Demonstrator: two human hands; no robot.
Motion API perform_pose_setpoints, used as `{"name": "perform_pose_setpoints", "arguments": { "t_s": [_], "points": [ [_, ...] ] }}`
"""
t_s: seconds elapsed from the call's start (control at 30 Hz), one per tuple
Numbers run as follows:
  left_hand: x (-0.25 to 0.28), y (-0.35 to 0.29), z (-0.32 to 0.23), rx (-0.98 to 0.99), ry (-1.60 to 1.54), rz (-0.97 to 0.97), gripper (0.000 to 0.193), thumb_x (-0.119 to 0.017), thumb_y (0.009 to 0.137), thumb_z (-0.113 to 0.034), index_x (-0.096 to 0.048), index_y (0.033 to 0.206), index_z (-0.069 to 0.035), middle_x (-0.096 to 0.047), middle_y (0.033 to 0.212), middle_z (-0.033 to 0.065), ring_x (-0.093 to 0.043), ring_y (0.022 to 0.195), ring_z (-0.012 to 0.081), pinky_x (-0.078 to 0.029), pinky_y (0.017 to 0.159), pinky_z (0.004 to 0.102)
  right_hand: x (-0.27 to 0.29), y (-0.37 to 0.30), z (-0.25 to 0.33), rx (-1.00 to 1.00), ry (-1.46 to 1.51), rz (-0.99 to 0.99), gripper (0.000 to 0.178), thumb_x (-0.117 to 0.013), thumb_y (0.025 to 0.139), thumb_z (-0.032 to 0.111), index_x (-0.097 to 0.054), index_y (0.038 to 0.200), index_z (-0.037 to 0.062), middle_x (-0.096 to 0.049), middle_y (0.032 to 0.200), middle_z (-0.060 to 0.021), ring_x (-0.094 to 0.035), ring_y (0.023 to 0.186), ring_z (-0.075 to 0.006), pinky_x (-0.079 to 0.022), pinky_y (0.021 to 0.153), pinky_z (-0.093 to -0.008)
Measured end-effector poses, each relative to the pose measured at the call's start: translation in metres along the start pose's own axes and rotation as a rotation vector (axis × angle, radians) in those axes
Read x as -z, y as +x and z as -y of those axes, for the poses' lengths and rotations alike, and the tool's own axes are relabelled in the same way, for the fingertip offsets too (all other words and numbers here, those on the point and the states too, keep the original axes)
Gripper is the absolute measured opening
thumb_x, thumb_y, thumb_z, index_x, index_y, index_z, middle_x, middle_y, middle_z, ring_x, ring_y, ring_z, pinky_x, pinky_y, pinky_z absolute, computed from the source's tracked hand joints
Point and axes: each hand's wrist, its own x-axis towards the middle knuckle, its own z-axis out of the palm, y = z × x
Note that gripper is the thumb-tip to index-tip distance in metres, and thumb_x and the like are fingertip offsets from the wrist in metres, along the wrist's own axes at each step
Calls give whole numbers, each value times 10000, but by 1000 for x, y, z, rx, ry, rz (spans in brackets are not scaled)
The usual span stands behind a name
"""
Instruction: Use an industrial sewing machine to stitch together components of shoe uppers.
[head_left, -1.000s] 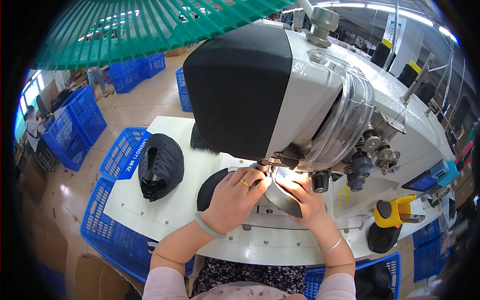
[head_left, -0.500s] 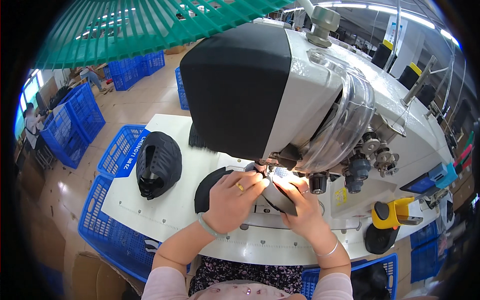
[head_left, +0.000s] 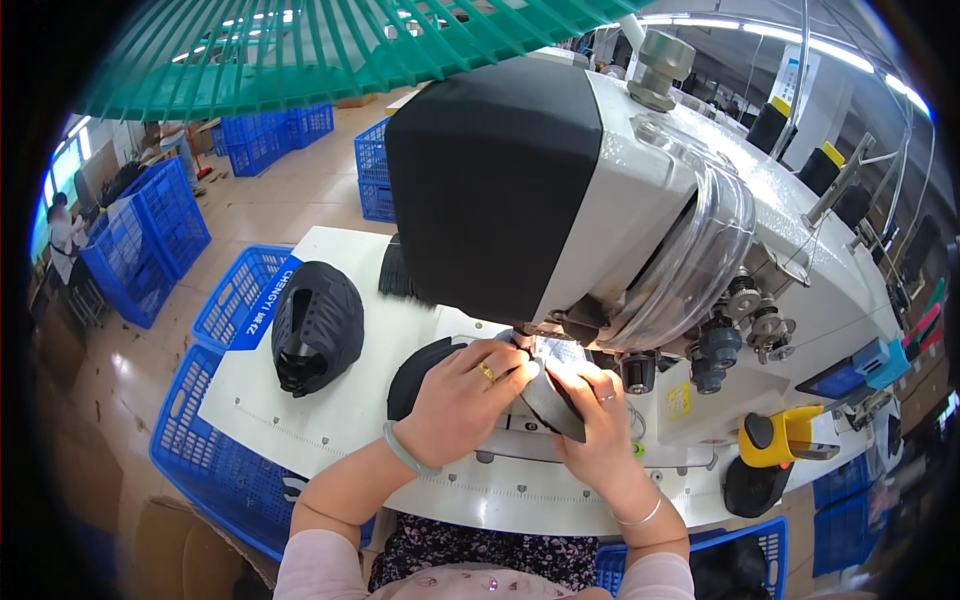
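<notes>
Under the lit needle area of a large sewing machine lies a curved grey fabric piece, which looks like part of a shoe upper. My left hand, wearing a ring and a bangle, pinches its left edge close to the needle. My right hand grips the right side, thumb below and fingers on top. Beside my left hand a flat black piece rests on the white table. Further left stands a black moulded shoe upper. The machine head and my fingers hide the exact stitching point.
A blue crate sits below the table's left edge, another at lower right. A yellow holder stands on the right over a black piece. Overhead hangs a green slatted guard. People sit and stand far left.
The grey fabric piece has turned slightly, its near end swinging toward me, and more of its face shows. My right hand has shifted a little left and down with it. The view has tilted slightly.
</notes>
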Motion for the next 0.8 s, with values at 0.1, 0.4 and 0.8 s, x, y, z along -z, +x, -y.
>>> {"name": "perform_pose_setpoints", "arguments": {
  "t_s": [0.1, 0.4, 0.8],
  "points": [
    [3, 1, 1, -6, 14, 39, 339, -618, 658, 9, -644, 993, -33, -587, 1039, 64, -607, 938, 249, -547, 782, 338, 0, 0, 2, 15, -29, 10, 620, -683, 569, -8, -567, 1177, 18, -522, 1101, -114, -478, 1023, -338, -403, 888, -451],
    [2, 0, -1, -29, 89, 25, 342, -642, 669, -19, -655, 1010, -49, -620, 1020, 65, -634, 870, 245, -554, 729, 328, -13, 2, 6, -3, -42, -126, 486, -671, 558, -1, -636, 1043, 10, -578, 994, -78, -505, 934, -297, -403, 815, -422],
    [-8, -3, -5, 79, 41, -66, 220, -659, 715, -78, -666, 934, -79, -627, 930, 19, -622, 836, 204, -517, 677, 315, -10, 1, 5, 7, -36, -128, 387, -669, 580, 13, -684, 964, 54, -592, 1010, -68, -521, 899, -279, -430, 772, -383]
  ]
}}
